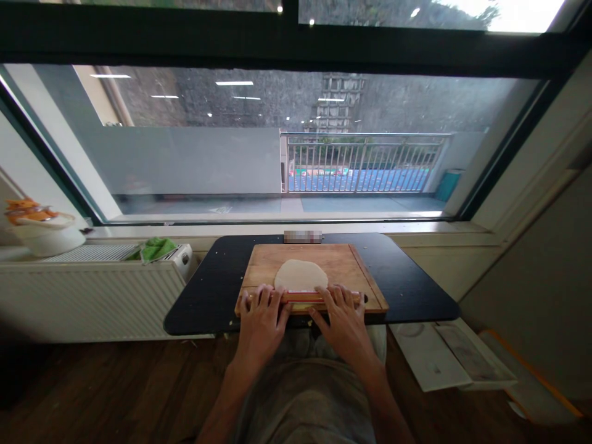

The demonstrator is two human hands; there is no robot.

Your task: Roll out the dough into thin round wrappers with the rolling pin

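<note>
A wooden rolling pin (303,297) lies crosswise near the front of a wooden cutting board (354,271). My left hand (263,313) is closed over its left part, fingers curved across the top and thumb on the near side. On the right part, my right hand (343,314) holds it the same way. Flattened pale dough (300,274), roughly round, spreads on the board just beyond the pin. Its near edge runs under the pin, and a bit of it shows between my hands on the near side.
The board rests on a small black table (411,290) against the window sill. To the left stands a white radiator (115,302) with a green cloth (157,248) on top. A white pot (49,234) sits farther left. White flat boxes (444,354) lie on the floor at right.
</note>
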